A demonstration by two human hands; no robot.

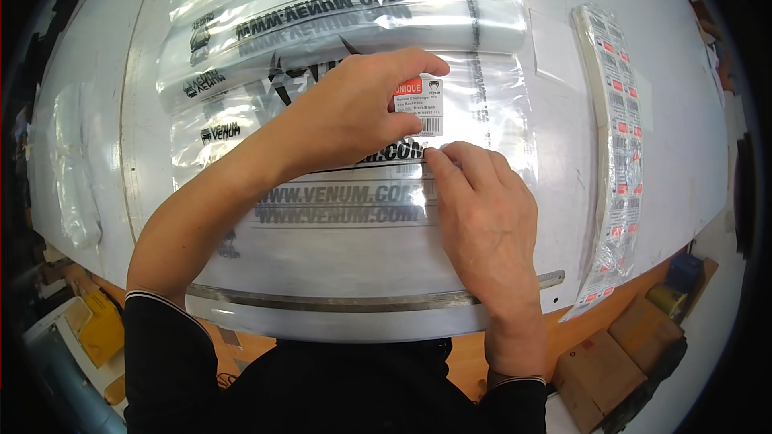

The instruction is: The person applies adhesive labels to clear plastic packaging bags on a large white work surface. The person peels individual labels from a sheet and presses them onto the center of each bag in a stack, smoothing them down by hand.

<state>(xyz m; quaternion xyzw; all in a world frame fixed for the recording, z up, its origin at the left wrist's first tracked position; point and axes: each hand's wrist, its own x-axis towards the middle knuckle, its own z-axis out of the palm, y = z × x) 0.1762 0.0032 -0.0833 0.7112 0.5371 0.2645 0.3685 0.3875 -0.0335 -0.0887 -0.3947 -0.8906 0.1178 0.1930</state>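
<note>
A stack of clear plastic bags (322,241) with black print lies flat on the white table in front of me. On the top bag sits a small white label (426,104) with a red block and a barcode. My left hand (346,108) reaches across the bag, its thumb and forefinger apart on either side of the label. Just below the label's lower edge, my right hand (492,213) rests on the bag with its fingers curled together at the tips. Whatever those fingertips hold, if anything, is too small to make out.
A long strip of similar red and white labels (618,145) in clear wrap lies at the right and hangs over the front edge. A metal ruler (338,302) lies along the near edge. Cardboard boxes (599,374) stand on the floor at right, a yellow bin (102,328) at left.
</note>
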